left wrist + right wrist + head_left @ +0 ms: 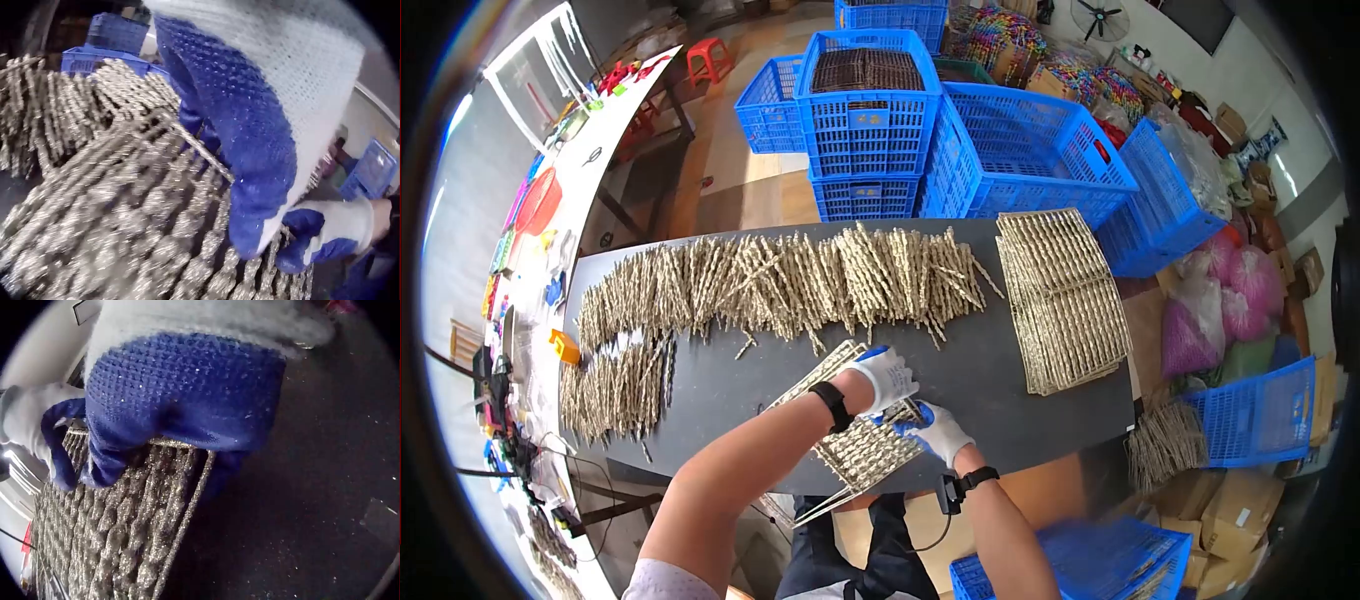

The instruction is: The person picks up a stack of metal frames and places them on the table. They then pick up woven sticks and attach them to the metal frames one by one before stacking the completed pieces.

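Note:
A wire-framed panel [870, 452] of glittery, gold-toned twisted strands lies slanted over the table's near edge, its bare wire corner [810, 520] sticking out toward the person. Both hands wear white knit gloves with blue-coated palms. My left hand [884, 380] grips the panel's far right edge; in the left wrist view its thumb [247, 228] is on top and other fingers pass beneath the strands. Close beside it, my right hand [945, 434] holds the right edge near a corner, and the right wrist view shows its fingers [187, 406] curled over the rim. Undersides of the fingers are hidden.
Loose twisted strands [790, 280] lie in a long row along the dark table's [720, 375] back, with another bunch [620, 390] at left. Finished-looking panels [1065, 300] are stacked at right. Blue crates [865, 130] stand beyond the table, another [1080, 560] at lower right.

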`<state>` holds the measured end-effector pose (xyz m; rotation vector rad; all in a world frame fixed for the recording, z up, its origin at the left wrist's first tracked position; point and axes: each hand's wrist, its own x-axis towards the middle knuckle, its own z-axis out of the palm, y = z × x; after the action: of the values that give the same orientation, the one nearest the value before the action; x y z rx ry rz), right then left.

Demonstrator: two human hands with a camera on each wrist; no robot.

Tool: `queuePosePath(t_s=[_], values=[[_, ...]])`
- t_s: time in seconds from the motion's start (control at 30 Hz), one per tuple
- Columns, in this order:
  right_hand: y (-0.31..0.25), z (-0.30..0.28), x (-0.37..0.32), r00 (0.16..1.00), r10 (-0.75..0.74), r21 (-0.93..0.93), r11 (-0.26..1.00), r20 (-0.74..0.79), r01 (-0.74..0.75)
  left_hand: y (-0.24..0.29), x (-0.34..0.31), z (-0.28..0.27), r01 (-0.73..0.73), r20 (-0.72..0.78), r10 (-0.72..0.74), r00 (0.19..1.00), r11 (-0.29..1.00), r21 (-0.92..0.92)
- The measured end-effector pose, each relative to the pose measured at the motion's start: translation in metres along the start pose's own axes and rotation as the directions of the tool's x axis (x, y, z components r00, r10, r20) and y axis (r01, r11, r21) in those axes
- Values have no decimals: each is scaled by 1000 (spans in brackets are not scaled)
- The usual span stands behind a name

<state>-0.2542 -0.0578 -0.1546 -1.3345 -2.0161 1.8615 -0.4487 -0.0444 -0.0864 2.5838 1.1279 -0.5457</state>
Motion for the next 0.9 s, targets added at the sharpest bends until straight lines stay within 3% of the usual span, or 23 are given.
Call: queuePosePath(t_s=[0.07, 0.1, 0.13, 0.27, 0.37, 0.43, 0.5, 0.6, 0.63, 0.67, 0.7, 0.73, 0.77, 0.8, 0.83, 0.87, 0.9], values=[[3, 2, -4, 1000, 20, 97, 995, 20, -22, -6, -20, 3, 64, -120, -62, 991, 998, 12], [12, 3, -6, 1000, 22, 149, 989, 15, -24, -7, -40, -9, 106, -101, -118, 988, 988, -113], [19, 3, -4, 1000, 22, 200, 980, 8, -23, -14, -55, 14, 21, -317, -91, 944, 976, -219], [8, 1, 0, 994, -40, 85, 996, 98, 32, -5, -123, 17, 57, -469, -197, 861, 953, -297], [7, 2, 3, 992, -36, 110, 994, 117, 23, -17, -171, 26, 314, -441, -440, 782, 890, -330], [-5, 1, 2, 992, 7, 139, 990, 125, -25, -31, -203, 44, 482, -163, -514, 842, 853, -202], [-1, -1, 4, 990, 12, 151, 988, 139, -33, -38, -245, 61, 585, 139, -572, 808, 807, -80], [2, -1, 5, 990, 59, 189, 979, 127, -82, -20, -330, 112, 770, 439, -691, 574, 638, -2], [11, -2, 7, 991, 67, 170, 982, 118, -87, -10, -353, 129, 783, 600, -654, 461, 618, 73], [17, -3, 7, 991, 74, 152, 984, 108, -90, 14, -381, 151, 706, 583, -663, 470, 679, 203], [19, -5, 4, 992, 72, 151, 985, 108, -88, 40, -402, 168, 623, 698, -588, 408, 739, 258], [19, -6, 0, 993, 89, 177, 979, 79, -102, 68, -441, 243, 586, 534, -682, 500, 720, 371], [20, -7, -1, 993, 103, 203, 973, 54, -111, 94, -451, 224, 636, 757, -562, 333, 727, 260], [24, -11, -1, 993, 96, 203, 973, 63, -107, 117, -460, 203, 692, 827, -485, 283, 701, 174], [29, -15, -1, 991, 128, 196, 971, 48, -135, 149, -510, 291, 768, 792, -535, 294, 626, 137], [27, -15, -2, 986, 164, 191, 967, 32, -167, 182, -540, 318, 801, 715, -623, 319, 580, 148], [26, -15, -4, 983, 177, 282, 942, 44, -182, 204, -560, 367, 860, 810, -558, 180, 489, 145]])
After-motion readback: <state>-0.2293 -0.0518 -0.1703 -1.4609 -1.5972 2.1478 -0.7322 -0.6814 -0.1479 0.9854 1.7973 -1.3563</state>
